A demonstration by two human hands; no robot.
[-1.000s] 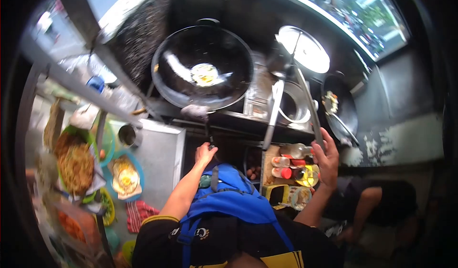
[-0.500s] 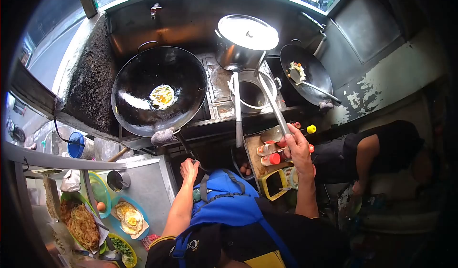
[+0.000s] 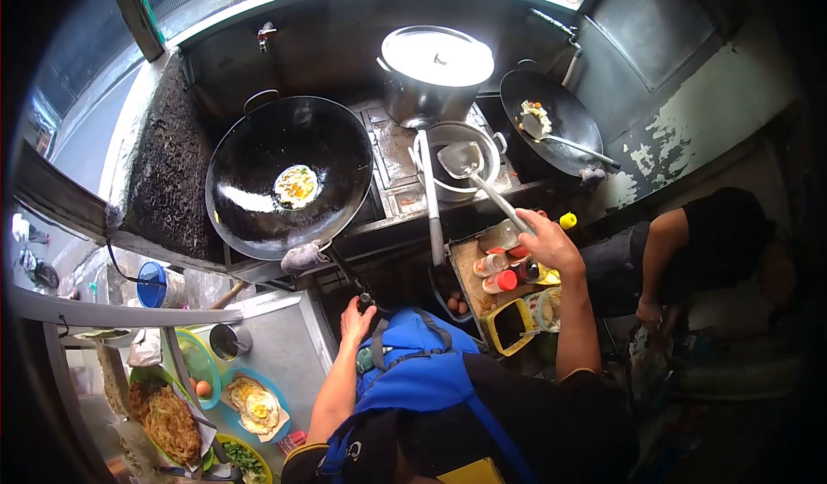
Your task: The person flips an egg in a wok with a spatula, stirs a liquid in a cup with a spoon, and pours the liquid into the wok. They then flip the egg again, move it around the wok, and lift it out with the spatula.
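My right hand [image 3: 551, 244] is closed around the handle of a wok spatula [image 3: 493, 193]. The spatula's broad metal blade is over the open pot [image 3: 445, 193] on the stove. My left hand [image 3: 356, 320] is low at the stove's front, fingers curled at a dark gas valve [image 3: 367, 299]; the exact grip is partly hidden. Above it, a large black wok [image 3: 258, 152] holds a frying egg [image 3: 296, 187] in its middle. A second long-handled utensil [image 3: 431, 191] leans out of the pot with no hand on it.
A lidded stockpot [image 3: 438, 57] stands behind the open pot. To the right, a smaller wok [image 3: 568, 113] holds food and a spatula. Seasoning bottles [image 3: 500, 281] and a yellow tub [image 3: 488, 327] stand below my right hand. A person in dark clothes [image 3: 680, 243] is at the right.
The spatula's blade has risen into view above the open pot, its angle flattened. My right hand has shifted slightly right and down. My left hand has moved a little right and down.
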